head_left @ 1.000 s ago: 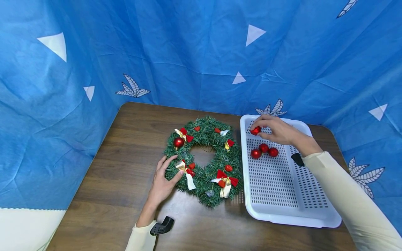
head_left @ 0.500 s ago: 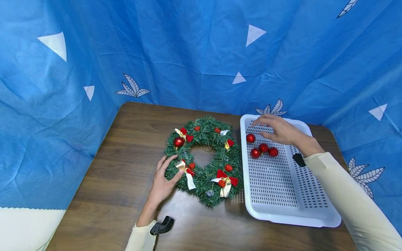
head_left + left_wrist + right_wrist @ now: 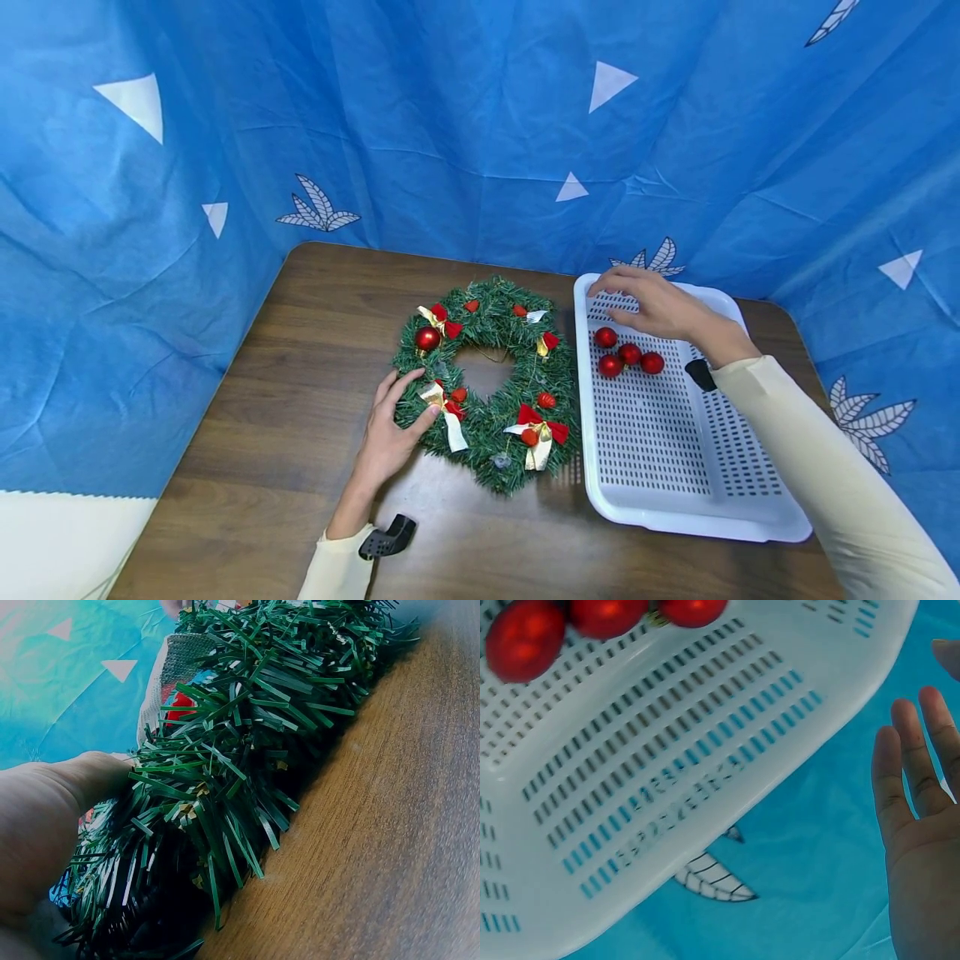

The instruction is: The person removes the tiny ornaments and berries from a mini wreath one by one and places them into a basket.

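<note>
A green tinsel wreath (image 3: 491,312), trimmed with red-and-gold bows, lies on the table; one shiny red ball ornament (image 3: 427,338) sits at its upper left. My left hand (image 3: 389,436) rests on the wreath's left edge, its visible fingers fairly straight. In the left wrist view, the thumb (image 3: 90,776) touches the green foliage (image 3: 225,742). Over the far end of a white perforated basket (image 3: 652,450), my right hand (image 3: 656,308) hovers with fingers apart and holds nothing. Several red balls (image 3: 630,354) lie in the basket below it. The right wrist view shows these fingers (image 3: 889,776) spread.
The brown wooden table (image 3: 300,350) carries both wreath and basket, which stand side by side with a narrow gap. A blue patterned curtain (image 3: 465,150) hangs behind the table and along its sides.
A second ago my right hand pinched a red ball; it let go, and the ball now lies in the basket near the others. That hand has since shifted slightly left. My left hand stays put.
</note>
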A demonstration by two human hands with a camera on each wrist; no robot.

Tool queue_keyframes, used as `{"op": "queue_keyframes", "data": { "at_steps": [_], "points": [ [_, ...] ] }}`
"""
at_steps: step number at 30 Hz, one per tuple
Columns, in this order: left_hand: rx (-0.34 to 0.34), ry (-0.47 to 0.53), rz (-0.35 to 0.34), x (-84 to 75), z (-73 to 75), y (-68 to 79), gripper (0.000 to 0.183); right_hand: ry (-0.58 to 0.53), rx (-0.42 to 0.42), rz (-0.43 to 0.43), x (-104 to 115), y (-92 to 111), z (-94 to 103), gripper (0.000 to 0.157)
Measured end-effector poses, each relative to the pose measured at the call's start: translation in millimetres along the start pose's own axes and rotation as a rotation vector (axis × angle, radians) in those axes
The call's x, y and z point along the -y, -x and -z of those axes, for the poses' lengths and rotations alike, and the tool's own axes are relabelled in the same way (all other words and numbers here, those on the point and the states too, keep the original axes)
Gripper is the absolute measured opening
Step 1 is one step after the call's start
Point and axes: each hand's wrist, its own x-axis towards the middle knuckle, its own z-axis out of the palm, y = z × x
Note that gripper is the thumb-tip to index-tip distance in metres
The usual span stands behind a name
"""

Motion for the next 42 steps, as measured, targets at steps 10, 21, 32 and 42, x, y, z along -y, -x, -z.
{"op": "queue_keyframes", "data": {
  "at_steps": [10,21,32,42],
  "points": [
    [-0.007,-0.009,-0.015,-2.0,0.1,1.1,0.06,-0.004,-0.005,0.1,21,-22,-5.5,0.033],
    [-0.003,-0.014,0.002,-1.6,0.4,1.7,0.061,0.009,0.062,0.192,47,-53,-18.2,0.031],
    [0.013,0.001,0.016,-3.4,0.3,2.2,0.06,0.038,0.165,0.261,90,-102,-37.4,0.029],
    [0.011,0.007,0.023,-3.7,1.8,1.9,0.06,0.041,0.23,0.284,115,-126,-54.6,0.029]
  ]
}}
